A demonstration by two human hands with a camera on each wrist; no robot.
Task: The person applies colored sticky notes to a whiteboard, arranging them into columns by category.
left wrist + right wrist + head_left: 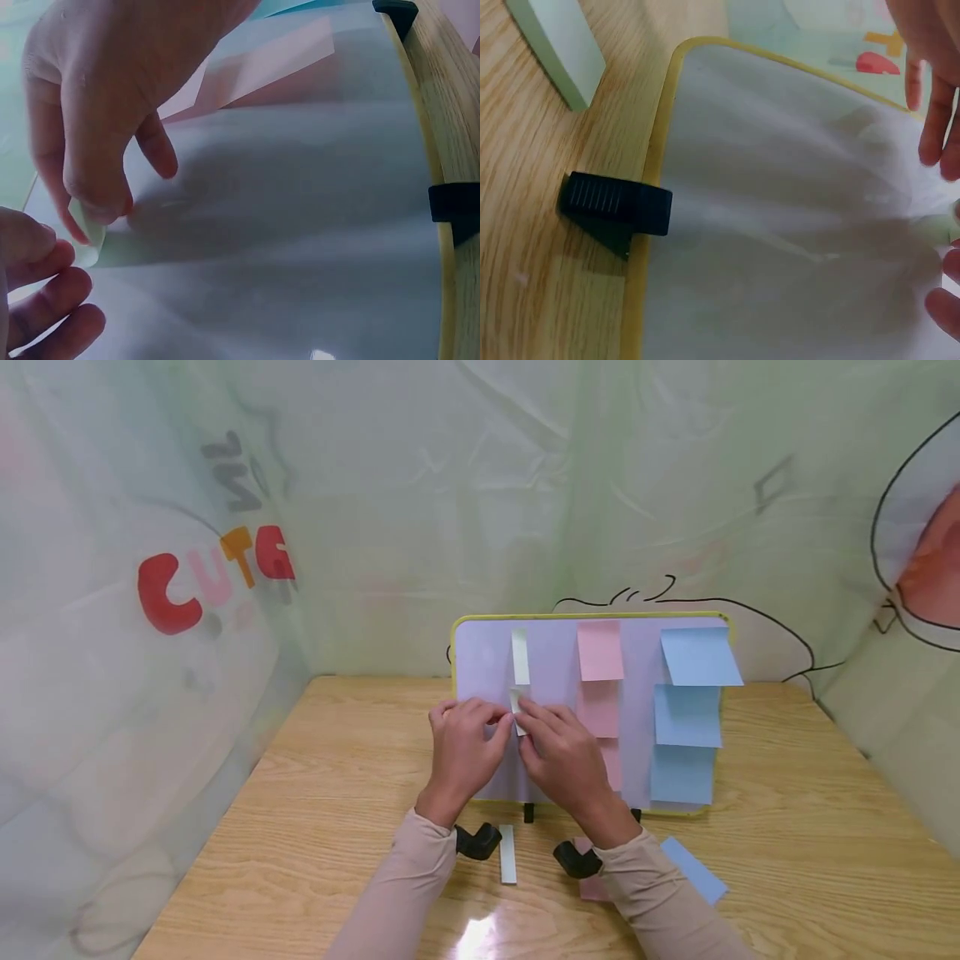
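Both hands meet at a narrow pale green sticky note (517, 702) on a white board (480, 652) with a yellow frame. My right hand (564, 758) pinches this note between thumb and forefinger; in the left wrist view the note (88, 251) looks bent there. At its left edge, my left hand (467, 747) brings thumb and forefinger together on the note, its other fingers loose. Directly above is another pale green note (521, 657), stuck on the board. Fingers hide part of the handled note.
Pink sticky notes (600, 652) and blue sticky notes (692, 717) hang in columns on the board's right. Black feet (615, 202) hold the board on the wooden table (337, 777). In front lie a pale green note pad (507, 854), pink notes (596, 887) and a blue note (693, 870).
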